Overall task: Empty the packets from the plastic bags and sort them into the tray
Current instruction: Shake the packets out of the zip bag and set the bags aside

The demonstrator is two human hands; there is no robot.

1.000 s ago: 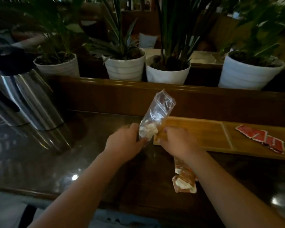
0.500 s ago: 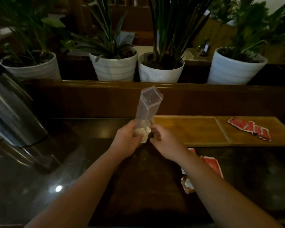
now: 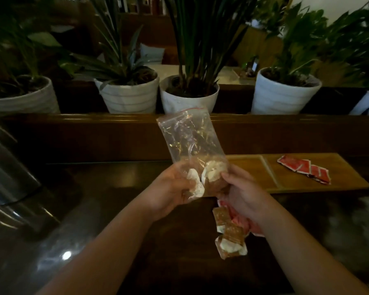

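Clear crinkly plastic bag [image 3: 190, 141] upright over dark glossy counter [image 3: 119, 209], white packets [image 3: 202, 177] at bottom. L hand [image 3: 170, 192] & R hand [image 3: 241, 194] both grip its base. Wooden tray [image 3: 290, 177] behind R hand, partly blocked; red packets [image 3: 305, 169] in right compartment. Brown packets [image 3: 229, 233] on counter under R wrist. White ribbed pots [image 3: 188, 101] behind ledge.

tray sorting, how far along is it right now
Done: several red packets lie in the right compartment of the wooden tray. In hand: the left hand and right hand both grip a clear zip bag, its white packets inside, zip end up. Left: emptying that bag and sorting the brown packets on the counter; the compartment left of the red ones looks bare.
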